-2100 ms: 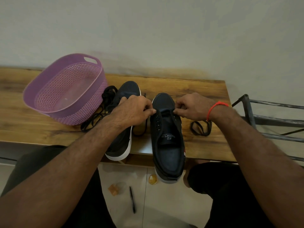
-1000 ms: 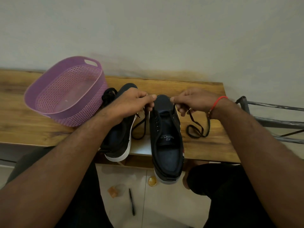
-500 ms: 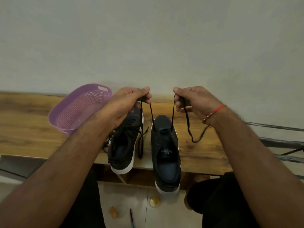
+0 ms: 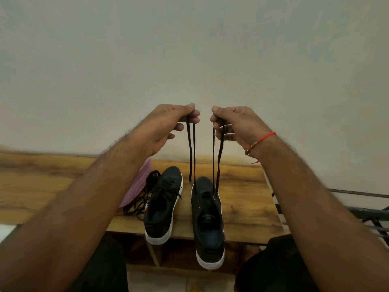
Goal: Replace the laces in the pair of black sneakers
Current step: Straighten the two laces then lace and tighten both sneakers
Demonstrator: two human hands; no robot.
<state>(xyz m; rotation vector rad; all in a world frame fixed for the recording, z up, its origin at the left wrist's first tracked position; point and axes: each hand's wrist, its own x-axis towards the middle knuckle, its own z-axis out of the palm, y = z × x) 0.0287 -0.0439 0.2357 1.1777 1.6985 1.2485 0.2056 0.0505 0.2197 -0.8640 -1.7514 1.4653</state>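
Two black sneakers with white soles lie on the wooden bench. The left sneaker is laced. The right sneaker has a black lace running through its front eyelets. My left hand pinches one end of that lace high above the shoe. My right hand pinches the other end at the same height. Both strands hang straight down to the shoe, with loose tails dangling beside them.
A purple basket sits behind my left forearm, mostly hidden. A pile of loose black laces lies between it and the left sneaker. A dark metal rack stands right of the bench. The wall rises close behind.
Both hands have risen from the shoe's eyelets, drawing the lace ends upward and closer together. The view has tilted up toward the wall.
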